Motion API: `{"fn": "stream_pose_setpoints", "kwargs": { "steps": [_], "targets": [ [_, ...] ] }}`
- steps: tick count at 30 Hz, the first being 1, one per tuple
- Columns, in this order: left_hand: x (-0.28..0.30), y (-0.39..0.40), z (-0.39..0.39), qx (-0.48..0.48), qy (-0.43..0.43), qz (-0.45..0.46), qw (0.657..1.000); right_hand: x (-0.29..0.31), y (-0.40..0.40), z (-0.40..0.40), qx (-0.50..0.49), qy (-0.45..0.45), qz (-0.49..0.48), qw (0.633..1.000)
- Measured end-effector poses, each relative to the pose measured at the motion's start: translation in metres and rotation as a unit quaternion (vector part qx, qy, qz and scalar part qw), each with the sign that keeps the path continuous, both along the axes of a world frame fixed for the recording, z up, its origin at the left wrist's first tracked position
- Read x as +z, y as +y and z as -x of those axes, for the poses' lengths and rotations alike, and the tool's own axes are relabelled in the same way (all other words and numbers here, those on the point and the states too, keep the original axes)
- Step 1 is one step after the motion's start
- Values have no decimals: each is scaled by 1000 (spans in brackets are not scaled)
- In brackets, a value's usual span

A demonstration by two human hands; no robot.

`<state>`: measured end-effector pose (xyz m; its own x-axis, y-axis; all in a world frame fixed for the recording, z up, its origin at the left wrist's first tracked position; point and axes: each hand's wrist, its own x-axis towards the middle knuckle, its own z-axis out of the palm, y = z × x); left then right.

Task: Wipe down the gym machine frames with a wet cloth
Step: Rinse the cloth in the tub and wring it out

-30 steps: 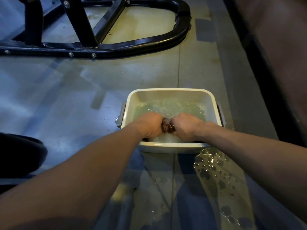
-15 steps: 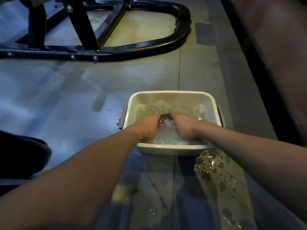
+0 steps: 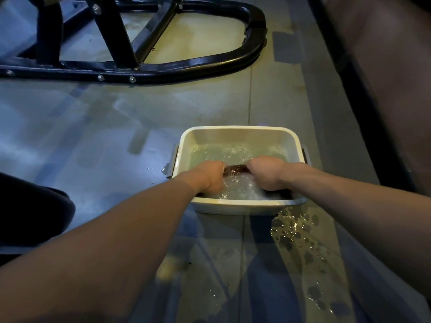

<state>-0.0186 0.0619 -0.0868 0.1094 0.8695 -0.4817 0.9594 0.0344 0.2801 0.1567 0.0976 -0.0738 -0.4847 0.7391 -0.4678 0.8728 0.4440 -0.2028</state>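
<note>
Soaked cloth held taut in the basin

The dark cloth (image 3: 235,169), limp, heavy with water and likely slippery, spans both fists; left hand (image 3: 207,177) and right hand (image 3: 268,174) curl their fingers round its ends, low in the pale basin (image 3: 240,130). Beyond, wet grey floor (image 3: 116,127), with the black machine frame (image 3: 186,65) farther off.

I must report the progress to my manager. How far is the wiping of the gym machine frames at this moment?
Done: the white tub holds water, and splashes lie on the floor.
In hand: the left hand and right hand each grip an end of the dark cloth over the water, apparently rinsing or wringing it.
Left: the black machine frame stands apart from the cloth; whether any of it is wiped cannot be told.
</note>
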Motion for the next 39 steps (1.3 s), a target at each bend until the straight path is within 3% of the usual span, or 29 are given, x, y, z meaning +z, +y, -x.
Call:
{"fn": "stream_pose_setpoints", "kwargs": {
  "steps": [3, 6, 8, 11, 15, 20, 24, 30, 34, 36, 39],
  "targets": [
    [3, -1, 6, -15, 66, 13, 998, 7, 3, -6, -31, 26, 10, 999],
    [7, -5, 6, -47, 142, 14, 989, 15, 0, -9, -20, -86, 12, 996],
    [9, -8, 0, -50, 137, 28, 989, 13, -3, -9, -41, -80, 3, 996],
    [11, -6, 2, 45, 25, 59, 997, 12, -2, -10, -154, 60, 30, 986],
    [18, -3, 10, 160, -170, 92, 968, 23, 1, -16, -282, 218, 126, 926],
    [25, -2, 8, 162, -191, 78, 965, 35, -7, -21, -276, 308, 188, 891],
    [34, -4, 2, 177, -264, 56, 946, 42, -7, -20, -256, 288, 216, 897],
    [56, -5, 1, 254, -324, -5, 911, 49, -4, -23, -151, 229, 36, 961],
    [65, -5, -8, 271, -394, 9, 878, 58, -5, -17, -131, 294, 78, 944],
    [63, -3, -10, 253, -384, 16, 888, 61, -5, -11, -134, 300, 32, 944],
    [55, -4, -3, 186, -277, -2, 943, 62, -4, -8, -172, 316, -29, 933]
  ]
}}
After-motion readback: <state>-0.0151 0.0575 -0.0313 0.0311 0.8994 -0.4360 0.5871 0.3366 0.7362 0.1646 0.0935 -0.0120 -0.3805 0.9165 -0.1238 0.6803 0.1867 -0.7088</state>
